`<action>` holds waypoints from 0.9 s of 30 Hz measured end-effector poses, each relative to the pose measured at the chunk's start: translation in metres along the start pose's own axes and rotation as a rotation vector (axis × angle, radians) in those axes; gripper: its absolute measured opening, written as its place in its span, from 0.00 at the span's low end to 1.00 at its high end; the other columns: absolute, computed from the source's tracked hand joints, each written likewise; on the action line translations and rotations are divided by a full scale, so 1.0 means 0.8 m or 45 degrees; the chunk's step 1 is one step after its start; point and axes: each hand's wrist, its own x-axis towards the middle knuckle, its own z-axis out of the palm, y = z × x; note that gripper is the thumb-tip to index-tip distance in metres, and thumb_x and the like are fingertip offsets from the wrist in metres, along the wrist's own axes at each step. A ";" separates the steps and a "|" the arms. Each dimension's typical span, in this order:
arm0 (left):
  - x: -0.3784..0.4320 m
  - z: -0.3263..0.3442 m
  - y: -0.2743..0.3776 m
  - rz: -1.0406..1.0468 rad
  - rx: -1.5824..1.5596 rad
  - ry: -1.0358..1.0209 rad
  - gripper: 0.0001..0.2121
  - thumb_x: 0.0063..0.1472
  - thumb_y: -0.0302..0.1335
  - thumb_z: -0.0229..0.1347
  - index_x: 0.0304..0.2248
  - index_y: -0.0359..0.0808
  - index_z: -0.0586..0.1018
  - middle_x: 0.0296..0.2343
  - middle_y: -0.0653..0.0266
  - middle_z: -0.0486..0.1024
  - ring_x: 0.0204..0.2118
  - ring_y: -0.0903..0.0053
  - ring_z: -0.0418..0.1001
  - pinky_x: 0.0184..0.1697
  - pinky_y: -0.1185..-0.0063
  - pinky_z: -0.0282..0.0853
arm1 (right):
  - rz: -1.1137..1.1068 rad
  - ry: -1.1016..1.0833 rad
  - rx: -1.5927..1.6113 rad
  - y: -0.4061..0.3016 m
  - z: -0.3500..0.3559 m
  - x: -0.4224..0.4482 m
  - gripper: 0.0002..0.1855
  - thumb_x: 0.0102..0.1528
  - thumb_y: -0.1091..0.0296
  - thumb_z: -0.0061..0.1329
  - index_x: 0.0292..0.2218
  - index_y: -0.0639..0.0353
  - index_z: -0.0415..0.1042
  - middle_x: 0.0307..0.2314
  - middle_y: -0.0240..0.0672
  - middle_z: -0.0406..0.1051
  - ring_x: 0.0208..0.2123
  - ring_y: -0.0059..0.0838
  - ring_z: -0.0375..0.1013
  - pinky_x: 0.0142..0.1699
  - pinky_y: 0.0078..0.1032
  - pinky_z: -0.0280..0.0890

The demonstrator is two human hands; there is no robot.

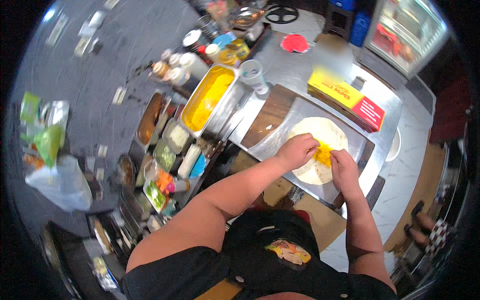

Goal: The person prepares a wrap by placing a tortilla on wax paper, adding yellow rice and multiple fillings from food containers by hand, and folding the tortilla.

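A round flatbread (315,125) lies on a sheet of wax paper (268,144) over a dark wooden board (272,108). Yellow rice (322,154) is heaped near the flatbread's middle. My left hand (299,150) is at the left side of the rice, its fingers bent and close together. On the rice's right side is my right hand (343,168), with thumb and fingers pinched. Whether either hand has rice between its fingertips cannot be told.
A steel pan of yellow rice (208,99) stands left of the board, beside a plastic cup (254,75). A wax paper box (347,99) lies beyond the board. Food containers (176,135) and squeeze bottles (193,64) stand at left. A glass-door fridge (407,33) is at upper right.
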 end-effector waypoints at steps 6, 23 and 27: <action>-0.080 -0.030 0.047 -0.301 -0.239 0.155 0.10 0.67 0.34 0.65 0.36 0.34 0.84 0.32 0.55 0.81 0.38 0.56 0.82 0.43 0.63 0.77 | 0.128 -0.100 -0.154 0.008 -0.007 0.010 0.05 0.66 0.73 0.57 0.42 0.63 0.78 0.37 0.48 0.78 0.38 0.49 0.81 0.46 0.40 0.75; -0.641 -0.401 -0.073 -1.478 0.380 1.439 0.13 0.67 0.36 0.68 0.34 0.35 0.81 0.25 0.60 0.79 0.27 0.66 0.77 0.34 0.68 0.73 | 0.057 -1.137 -0.447 -0.217 0.177 -0.032 0.16 0.66 0.57 0.61 0.42 0.62 0.82 0.30 0.49 0.82 0.34 0.43 0.82 0.44 0.39 0.75; -0.687 -0.490 -0.167 -1.533 0.653 1.452 0.16 0.65 0.40 0.68 0.39 0.36 0.80 0.33 0.52 0.82 0.39 0.51 0.82 0.46 0.58 0.77 | -0.117 -1.196 -0.326 -0.289 0.242 -0.037 0.16 0.66 0.57 0.60 0.43 0.63 0.80 0.34 0.52 0.82 0.36 0.49 0.83 0.44 0.43 0.75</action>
